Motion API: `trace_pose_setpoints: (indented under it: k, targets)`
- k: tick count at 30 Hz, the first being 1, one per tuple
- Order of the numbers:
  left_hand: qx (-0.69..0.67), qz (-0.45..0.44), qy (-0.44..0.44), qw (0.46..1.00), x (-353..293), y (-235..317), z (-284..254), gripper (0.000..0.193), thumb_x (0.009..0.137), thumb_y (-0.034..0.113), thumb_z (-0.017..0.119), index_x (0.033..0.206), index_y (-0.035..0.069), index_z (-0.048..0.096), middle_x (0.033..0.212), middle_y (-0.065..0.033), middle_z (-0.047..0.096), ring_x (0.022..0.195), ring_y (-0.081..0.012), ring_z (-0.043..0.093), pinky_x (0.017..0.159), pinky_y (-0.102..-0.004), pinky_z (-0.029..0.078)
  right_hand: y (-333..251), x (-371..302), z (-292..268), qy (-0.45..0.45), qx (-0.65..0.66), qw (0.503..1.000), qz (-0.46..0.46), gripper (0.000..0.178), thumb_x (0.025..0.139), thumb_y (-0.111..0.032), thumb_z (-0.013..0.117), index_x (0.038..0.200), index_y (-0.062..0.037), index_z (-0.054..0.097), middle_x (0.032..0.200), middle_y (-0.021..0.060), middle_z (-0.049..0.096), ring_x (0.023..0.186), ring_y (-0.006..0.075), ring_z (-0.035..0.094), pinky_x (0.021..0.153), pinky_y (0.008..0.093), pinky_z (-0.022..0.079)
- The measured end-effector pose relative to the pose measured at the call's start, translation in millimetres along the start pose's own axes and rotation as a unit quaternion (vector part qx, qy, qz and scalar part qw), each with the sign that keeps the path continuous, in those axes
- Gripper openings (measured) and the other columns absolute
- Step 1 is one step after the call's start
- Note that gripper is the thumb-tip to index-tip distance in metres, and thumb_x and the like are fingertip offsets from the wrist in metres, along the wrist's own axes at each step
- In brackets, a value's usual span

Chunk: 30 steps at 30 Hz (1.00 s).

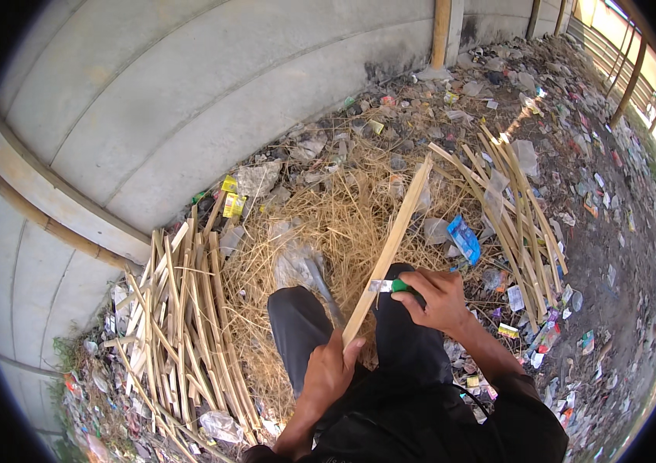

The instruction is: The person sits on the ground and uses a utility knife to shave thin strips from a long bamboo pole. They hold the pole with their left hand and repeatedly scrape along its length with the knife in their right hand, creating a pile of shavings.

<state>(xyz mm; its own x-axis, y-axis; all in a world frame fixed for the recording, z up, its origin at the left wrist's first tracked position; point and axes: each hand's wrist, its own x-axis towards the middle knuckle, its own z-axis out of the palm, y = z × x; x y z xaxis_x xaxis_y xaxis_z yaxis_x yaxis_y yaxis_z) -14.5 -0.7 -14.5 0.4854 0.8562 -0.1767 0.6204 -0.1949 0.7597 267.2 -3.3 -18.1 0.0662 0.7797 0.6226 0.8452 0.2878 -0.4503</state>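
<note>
My left hand (326, 369) is closed round the lower end of a pale bamboo strip (396, 239), which slants up and away to the right over my knees. In my closed right hand (436, 297) is a knife with a green handle (399, 286). Its short metal blade (379, 285) lies across the strip just above my right knee. Between my knees a narrow grey flat object (320, 284) slopes down toward my left hand; its kind is unclear, and its lower end is hidden.
Bamboo strips lie in a pile (189, 324) to my left and another (524, 224) at the right. Straw-like shavings (343, 208) cover the ground ahead, with a blue wrapper (464, 239) and scattered litter. A grey concrete wall (212, 92) runs along the left and far side.
</note>
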Motion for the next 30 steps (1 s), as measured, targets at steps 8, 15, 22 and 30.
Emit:
trace_pose_setpoints:
  k: [8, 15, 22, 30]
  targets:
    - [0.003, -0.016, -0.013, 1.0, -18.0, -14.6, 7.3, 0.048, 0.114, 0.045, 0.057, 0.109, -0.003, 0.06, 0.076, -0.0336, 0.068, 0.078, -0.0585, 0.068, 0.069, -0.0657, 0.051, 65.6, 31.6, -44.6, 0.12, -0.034, 0.986, 0.111, 0.022, 0.104, -0.022, 0.075, 0.113, -0.0014, 0.073, 0.093, 0.0152, 0.079, 0.073, 0.0317, 0.077, 0.062, 0.0383, 0.057]
    - [0.016, -0.013, 0.011, 1.0, -2.3, -1.4, 4.9, 0.046, 0.113, 0.045, 0.058, 0.111, -0.002, 0.06, 0.076, -0.0331, 0.068, 0.078, -0.0581, 0.068, 0.07, -0.066, 0.052, 9.8, -13.3, -1.6, -0.015, 0.066, 0.998, 0.003, 0.026, 0.096, -0.026, 0.083, 0.109, -0.0057, 0.072, 0.091, 0.0096, 0.078, 0.067, 0.0284, 0.074, 0.057, 0.0366, 0.055]
    - [0.035, 0.013, 0.011, 0.999, 5.2, 7.3, 7.8, 0.051, 0.112, 0.045, 0.06, 0.115, -0.006, 0.059, 0.078, -0.0331, 0.07, 0.077, -0.0572, 0.069, 0.069, -0.065, 0.053, -30.2, -29.1, 7.2, -0.08, 0.093, 0.992, -0.026, 0.023, 0.094, -0.025, 0.084, 0.105, -0.0087, 0.073, 0.083, 0.0039, 0.074, 0.062, 0.0248, 0.071, 0.054, 0.036, 0.053]
    - [0.097, 0.013, 0.056, 0.994, 3.4, 11.4, 10.5, 0.058, 0.11, 0.049, 0.061, 0.122, -0.008, 0.058, 0.079, -0.0334, 0.071, 0.075, -0.0566, 0.07, 0.065, -0.0648, 0.055, -30.7, -26.5, 7.3, -0.079, 0.08, 0.993, -0.024, 0.023, 0.093, -0.026, 0.085, 0.105, -0.0093, 0.074, 0.085, 0.0049, 0.075, 0.064, 0.026, 0.072, 0.054, 0.0365, 0.054]
